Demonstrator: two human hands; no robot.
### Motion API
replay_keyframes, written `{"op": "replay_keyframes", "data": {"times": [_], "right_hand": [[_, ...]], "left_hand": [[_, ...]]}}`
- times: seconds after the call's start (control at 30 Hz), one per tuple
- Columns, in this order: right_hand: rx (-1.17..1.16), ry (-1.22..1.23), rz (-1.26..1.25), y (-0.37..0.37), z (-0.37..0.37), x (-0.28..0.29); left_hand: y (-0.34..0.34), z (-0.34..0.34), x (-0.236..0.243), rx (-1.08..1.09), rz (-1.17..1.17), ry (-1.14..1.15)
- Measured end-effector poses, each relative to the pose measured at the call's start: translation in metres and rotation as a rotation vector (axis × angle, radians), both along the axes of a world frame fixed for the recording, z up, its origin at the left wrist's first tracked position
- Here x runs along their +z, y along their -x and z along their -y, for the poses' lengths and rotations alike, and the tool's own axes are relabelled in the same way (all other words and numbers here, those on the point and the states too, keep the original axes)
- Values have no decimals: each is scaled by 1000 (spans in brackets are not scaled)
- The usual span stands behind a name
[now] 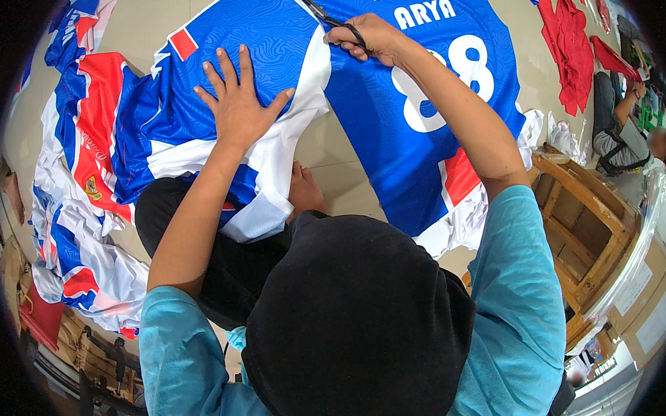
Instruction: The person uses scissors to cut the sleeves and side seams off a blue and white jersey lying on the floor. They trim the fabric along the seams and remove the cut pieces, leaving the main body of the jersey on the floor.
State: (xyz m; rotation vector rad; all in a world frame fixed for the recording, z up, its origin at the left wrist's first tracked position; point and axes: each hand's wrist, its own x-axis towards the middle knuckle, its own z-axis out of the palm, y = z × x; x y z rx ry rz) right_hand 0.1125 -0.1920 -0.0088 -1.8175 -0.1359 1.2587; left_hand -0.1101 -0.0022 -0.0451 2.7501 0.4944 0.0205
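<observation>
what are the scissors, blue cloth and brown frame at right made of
Scissors: probably metal, slightly shiny, with slim dark blades. Blue cloth: likely smooth synthetic fabric, with faint sheen, soft folds and crisp print; fibre uncertain. Frame: apparently matt wood, from its uneven brown boards.

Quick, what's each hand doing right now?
Left hand: open, spread on the blue fabric.
Right hand: closed around the handles of dark scissors.

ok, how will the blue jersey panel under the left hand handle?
The blue jersey panel is likely floppy: its white margin ripples. Probably light, as the cloth looks thin. Might slide on the smooth-looking floor tiles, though the left hand lies flat on it.
</observation>
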Motion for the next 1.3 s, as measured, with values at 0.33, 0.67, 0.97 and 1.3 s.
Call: {"op": "replay_keyframes", "data": {"times": [0.33,0.67,0.97,1.3], "right_hand": [[-1,2,-4,2,-6,-1],[-33,-13,2,-5,-25,-5],[30,-52,0,-13,-37,-7],[-210,-173,-100,-10,-54,-20]], "left_hand": [[0,-1,0,-1,14,3],[0,0,-1,-6,34,5],[2,-2,0,6,27,2],[-1,-3,0,-6,16,6]]}}
